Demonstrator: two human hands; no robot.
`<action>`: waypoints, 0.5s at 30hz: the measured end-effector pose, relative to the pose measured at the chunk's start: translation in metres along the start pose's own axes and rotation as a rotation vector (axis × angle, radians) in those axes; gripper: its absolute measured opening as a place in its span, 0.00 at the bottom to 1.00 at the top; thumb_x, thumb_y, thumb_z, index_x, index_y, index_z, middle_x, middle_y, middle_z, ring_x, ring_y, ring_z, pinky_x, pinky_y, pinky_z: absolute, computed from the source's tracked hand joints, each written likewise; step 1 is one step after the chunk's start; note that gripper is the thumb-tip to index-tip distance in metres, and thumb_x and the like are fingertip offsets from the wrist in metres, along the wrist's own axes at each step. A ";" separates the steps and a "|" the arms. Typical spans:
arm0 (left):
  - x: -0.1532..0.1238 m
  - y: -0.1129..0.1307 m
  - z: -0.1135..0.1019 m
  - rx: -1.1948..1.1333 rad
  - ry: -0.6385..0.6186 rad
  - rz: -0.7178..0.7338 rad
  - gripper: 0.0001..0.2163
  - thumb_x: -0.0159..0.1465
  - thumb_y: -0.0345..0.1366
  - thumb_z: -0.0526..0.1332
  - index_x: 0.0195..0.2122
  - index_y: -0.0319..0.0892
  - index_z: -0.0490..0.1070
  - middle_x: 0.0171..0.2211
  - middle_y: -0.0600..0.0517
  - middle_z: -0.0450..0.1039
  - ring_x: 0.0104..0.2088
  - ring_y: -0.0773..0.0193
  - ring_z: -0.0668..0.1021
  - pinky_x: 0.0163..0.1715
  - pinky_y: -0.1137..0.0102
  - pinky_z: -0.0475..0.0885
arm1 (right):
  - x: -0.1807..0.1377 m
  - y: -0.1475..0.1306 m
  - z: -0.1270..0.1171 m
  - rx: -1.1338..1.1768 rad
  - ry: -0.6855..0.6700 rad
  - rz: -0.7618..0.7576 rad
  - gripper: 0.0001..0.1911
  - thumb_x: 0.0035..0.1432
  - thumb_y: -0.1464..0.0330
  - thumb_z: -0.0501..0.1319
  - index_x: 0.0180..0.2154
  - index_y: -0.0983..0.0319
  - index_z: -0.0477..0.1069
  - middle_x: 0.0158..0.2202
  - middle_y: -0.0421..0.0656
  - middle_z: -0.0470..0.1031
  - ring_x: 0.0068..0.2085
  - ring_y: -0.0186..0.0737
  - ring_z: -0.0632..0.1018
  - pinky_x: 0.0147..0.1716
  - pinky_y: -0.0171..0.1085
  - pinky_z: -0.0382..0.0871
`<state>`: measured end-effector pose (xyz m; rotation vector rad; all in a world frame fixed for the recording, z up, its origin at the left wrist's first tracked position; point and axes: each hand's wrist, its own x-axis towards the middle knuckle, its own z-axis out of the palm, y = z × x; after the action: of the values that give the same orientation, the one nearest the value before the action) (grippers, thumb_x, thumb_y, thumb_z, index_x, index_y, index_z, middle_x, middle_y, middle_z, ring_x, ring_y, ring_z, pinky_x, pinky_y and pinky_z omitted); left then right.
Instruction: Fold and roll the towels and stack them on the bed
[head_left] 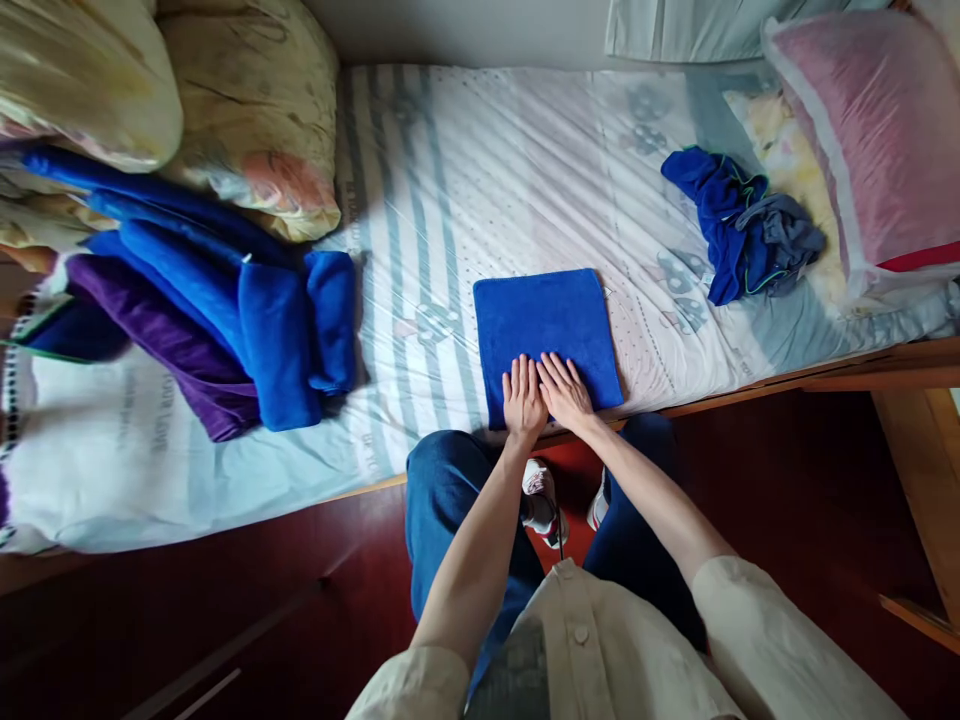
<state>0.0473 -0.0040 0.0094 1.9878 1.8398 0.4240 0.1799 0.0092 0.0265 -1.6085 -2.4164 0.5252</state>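
A folded blue towel (546, 320) lies flat on the striped bed sheet (465, 180), close to the bed's near edge. My left hand (523, 397) rests flat on the towel's near part, fingers stretched out and together. My right hand (565, 391) lies flat beside it, touching the left hand, fingers pointing away from me. Neither hand holds anything.
A pile of blue and purple towels (225, 300) lies on the left of the bed, below two pillows (247, 110). A crumpled blue and grey cloth (739, 230) sits at the right by a pink pillow (870, 140). The wooden bed frame (862, 370) runs along the right.
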 end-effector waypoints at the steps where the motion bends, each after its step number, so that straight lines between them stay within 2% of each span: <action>1: -0.014 -0.002 0.000 0.006 0.005 -0.026 0.29 0.75 0.39 0.45 0.74 0.32 0.56 0.76 0.37 0.51 0.78 0.51 0.49 0.76 0.48 0.45 | -0.016 -0.001 0.003 -0.003 0.000 -0.002 0.30 0.75 0.69 0.48 0.74 0.66 0.57 0.76 0.51 0.56 0.78 0.45 0.54 0.77 0.54 0.45; 4: -0.043 -0.012 -0.005 0.019 0.015 -0.140 0.31 0.75 0.42 0.46 0.75 0.29 0.55 0.77 0.35 0.49 0.78 0.48 0.48 0.76 0.48 0.46 | -0.054 0.014 -0.001 -0.033 0.005 0.043 0.30 0.75 0.68 0.50 0.74 0.65 0.56 0.76 0.52 0.56 0.77 0.46 0.55 0.77 0.54 0.47; 7: -0.055 -0.017 -0.014 0.019 0.010 -0.274 0.31 0.75 0.41 0.47 0.75 0.27 0.53 0.76 0.32 0.48 0.78 0.45 0.49 0.76 0.47 0.47 | -0.070 0.035 -0.014 -0.040 0.017 0.123 0.30 0.75 0.68 0.51 0.74 0.65 0.57 0.76 0.53 0.57 0.77 0.46 0.57 0.76 0.56 0.50; 10: -0.061 -0.019 -0.023 0.010 -0.019 -0.360 0.31 0.72 0.36 0.48 0.75 0.26 0.52 0.75 0.29 0.49 0.78 0.42 0.50 0.75 0.43 0.47 | -0.074 0.051 -0.030 -0.035 0.010 0.183 0.29 0.73 0.71 0.52 0.72 0.63 0.60 0.74 0.53 0.59 0.76 0.47 0.60 0.74 0.58 0.54; 15: -0.075 -0.028 -0.036 -0.014 -0.108 -0.384 0.36 0.63 0.25 0.51 0.74 0.26 0.52 0.74 0.28 0.53 0.77 0.41 0.52 0.73 0.40 0.49 | -0.096 0.076 -0.058 -0.038 -0.034 0.330 0.30 0.65 0.79 0.56 0.66 0.61 0.70 0.71 0.53 0.67 0.73 0.51 0.65 0.71 0.56 0.61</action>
<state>-0.0007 -0.0741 0.0309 1.5618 2.0775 0.2090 0.3021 -0.0417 0.0532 -2.0447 -2.2038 0.5642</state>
